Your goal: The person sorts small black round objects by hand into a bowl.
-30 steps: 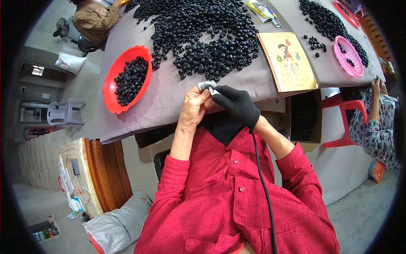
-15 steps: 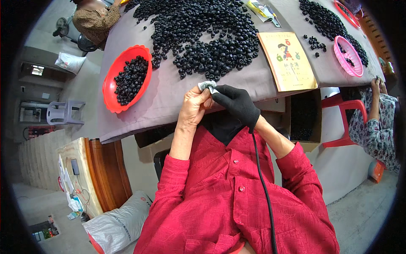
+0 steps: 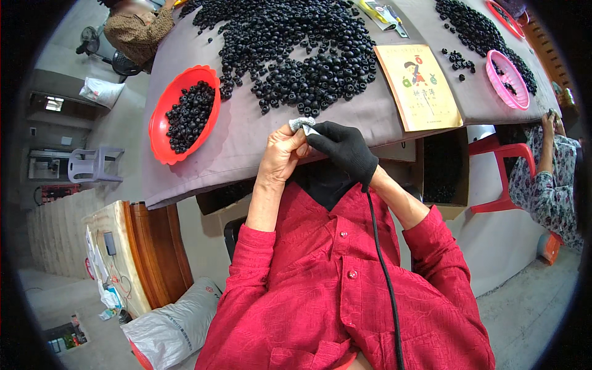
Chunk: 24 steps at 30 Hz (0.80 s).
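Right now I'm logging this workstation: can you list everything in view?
Table: at least one, grey-covered, ahead
Bowl: one, red, table's left
Small ring-like pieces: countless, black, on table, in bowl
Booklet: one, yellow, right of main heap
Packet: one, yellow, beyond booklet
Basket: one, pink, table's right
Tray: one, red-rimmed, far right
Carton: at least one, brown, below table edge
Chairs: two, red right, lavender left
Sacks: two, white, left
Cabinet: one, brown, left
Fan: one, black, upper left
Other people: at least two, patterned clothes, upper left and right
Cord: one, black, lower middle
Pale scrap: one, grey-white, table's near edge
Shirt: one, red, lower middle
Left hand: one, bare, at scrap
Right hand: one, black-gloved, at scrap
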### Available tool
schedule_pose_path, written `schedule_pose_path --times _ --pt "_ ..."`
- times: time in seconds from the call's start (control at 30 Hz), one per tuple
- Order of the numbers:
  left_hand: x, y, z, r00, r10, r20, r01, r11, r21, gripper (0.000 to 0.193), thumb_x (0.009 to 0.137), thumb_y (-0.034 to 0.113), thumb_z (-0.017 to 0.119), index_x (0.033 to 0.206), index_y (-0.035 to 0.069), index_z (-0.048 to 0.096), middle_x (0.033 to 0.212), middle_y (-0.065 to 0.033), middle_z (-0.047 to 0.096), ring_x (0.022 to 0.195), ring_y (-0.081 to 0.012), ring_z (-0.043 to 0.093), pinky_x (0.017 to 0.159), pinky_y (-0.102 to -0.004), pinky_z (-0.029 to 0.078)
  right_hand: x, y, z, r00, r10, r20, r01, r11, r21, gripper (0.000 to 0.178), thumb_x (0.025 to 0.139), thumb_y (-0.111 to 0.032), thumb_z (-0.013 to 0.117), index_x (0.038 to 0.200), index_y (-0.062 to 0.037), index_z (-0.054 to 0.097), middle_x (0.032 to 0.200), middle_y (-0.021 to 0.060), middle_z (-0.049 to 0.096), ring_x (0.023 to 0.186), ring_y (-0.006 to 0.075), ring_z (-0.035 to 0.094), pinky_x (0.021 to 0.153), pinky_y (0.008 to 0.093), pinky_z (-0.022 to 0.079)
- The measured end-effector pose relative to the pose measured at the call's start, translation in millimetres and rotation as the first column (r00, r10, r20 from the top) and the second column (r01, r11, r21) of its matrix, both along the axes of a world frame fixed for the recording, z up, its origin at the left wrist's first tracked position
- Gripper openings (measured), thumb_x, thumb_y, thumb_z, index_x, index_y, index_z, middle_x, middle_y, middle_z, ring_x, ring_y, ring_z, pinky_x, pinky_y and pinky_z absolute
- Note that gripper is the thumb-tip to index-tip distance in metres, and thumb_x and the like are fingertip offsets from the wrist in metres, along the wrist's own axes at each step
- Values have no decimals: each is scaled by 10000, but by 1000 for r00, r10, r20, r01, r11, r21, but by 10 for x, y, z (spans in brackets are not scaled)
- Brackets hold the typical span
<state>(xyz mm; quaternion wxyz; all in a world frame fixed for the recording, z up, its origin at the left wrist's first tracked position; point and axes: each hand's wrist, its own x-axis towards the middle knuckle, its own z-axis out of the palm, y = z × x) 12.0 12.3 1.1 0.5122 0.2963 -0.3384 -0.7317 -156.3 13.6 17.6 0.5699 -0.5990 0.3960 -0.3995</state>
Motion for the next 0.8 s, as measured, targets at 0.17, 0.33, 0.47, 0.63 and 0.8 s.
schedule_pose_path --times 0.17,0.33,0.47,0.63,0.8 --pt "-29 13 44 1000 21 21 -22 999 25 159 848 97 584 974 5 613 700 10 568 524 -49 438 526 -210 375 -8 -4 -23 999 6 35 -6 1000 -9 322 826 -255 595 1027 -4 606 864 115 650 786 105 581 715 283 473" --pt "-51 21 63 998 39 55 -40 999 33 156 843 101 590 965 6 614 691 7 564 532 -59 442 530 -212 373 -19 -13 -20 1000 -13 9 13 1000 5 324 825 -263 595 1021 -6 608 866 120 651 792 116 591 720 282 473" --pt "-38 17 33 996 41 75 -42 999 2 164 843 104 588 975 10 611 669 4 551 537 -72 443 538 -216 373 -13 -15 -7 1000 -16 -12 17 1000 13 331 827 -273 591 1026 -8 606 875 123 652 800 129 601 723 281 473" --pt "-13 -9 12 999 21 -33 -19 999 39 167 853 107 574 990 17 605 678 11 542 534 -68 436 532 -217 358 -24 -5 -63 1000 8 26 -7 999 -50 340 839 -278 583 1057 -18 594 894 122 650 818 136 606 732 281 474" --pt "35 -3 -32 995 -12 -102 16 999 42 171 858 105 563 1004 23 601 703 17 542 534 -61 433 526 -216 345 -33 16 3 999 34 11 -34 999 -13 346 847 -284 578 1073 -24 589 915 123 648 839 143 611 746 286 475"
